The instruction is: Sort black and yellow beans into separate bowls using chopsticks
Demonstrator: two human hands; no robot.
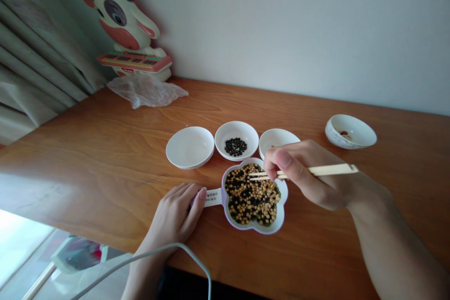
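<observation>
Scoop (280, 212) between bowls (223, 134) and table edge (239, 284)

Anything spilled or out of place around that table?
No clear spill. A crumpled plastic bag lies in front of the cow toy, like stray packaging. A pale cable loops across the view of the left forearm; it might snag.

Loads of bare wooden tabletop (87, 145) left of the left hand (177, 211), but three close-set white bowls (237, 131) kinda wall off the flower-shaped dish's (282, 197) far side.
</observation>
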